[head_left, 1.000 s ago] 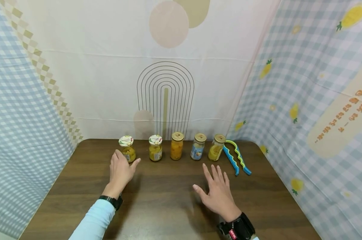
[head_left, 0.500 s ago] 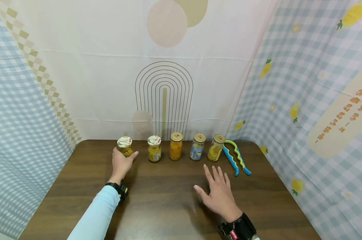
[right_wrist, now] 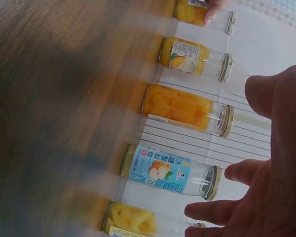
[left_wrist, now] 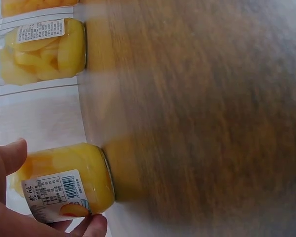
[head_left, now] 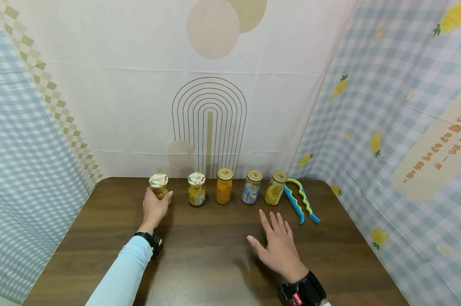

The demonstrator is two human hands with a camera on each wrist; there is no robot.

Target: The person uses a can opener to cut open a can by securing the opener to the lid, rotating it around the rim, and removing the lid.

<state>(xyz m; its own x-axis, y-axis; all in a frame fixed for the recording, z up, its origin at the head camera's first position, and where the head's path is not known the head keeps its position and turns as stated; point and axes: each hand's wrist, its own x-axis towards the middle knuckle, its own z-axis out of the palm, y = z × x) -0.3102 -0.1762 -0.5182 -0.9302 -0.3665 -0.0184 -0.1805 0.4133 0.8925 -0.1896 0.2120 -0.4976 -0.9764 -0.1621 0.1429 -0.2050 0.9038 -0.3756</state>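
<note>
Since a second ago, the person's bare left hand (head_left: 155,209) has moved forward to a squat, clear-glass jar of yellow fruit pieces (left_wrist: 96,173) and curled round it, while the bare right hand (head_left: 278,250) lies much as it did. That jar, capped by one round white lid with a coloured print (head_left: 158,180), is upright at the left end of a row of five, near the far edge of a brown wood-grain table (head_left: 199,250). Thumb and fingers grip its sides; its foot is hidden in the head view, though it seems to rest on the tabletop. Four more jars stand apart to the right: one matching white-lidded glass jar of yellow pieces (head_left: 196,195), then three taller gold-lidded ones, namely a glass jar of orange pieces (head_left: 224,192), a glass jar with a light-blue label (head_left: 250,193) and a glass jar of pale-yellow pieces (head_left: 273,194). Just beside the last lies one blue-and-green, wavy-edged, two-handled tool (head_left: 293,205). Before these two, the right hand is palm down, its fingers straight and spread. Each wrist wears one black band, left (head_left: 152,243) and right (head_left: 303,292). Behind hangs one cream cloth (head_left: 138,106), flanked by two blue-and-white checked cloths (head_left: 31,170).
</note>
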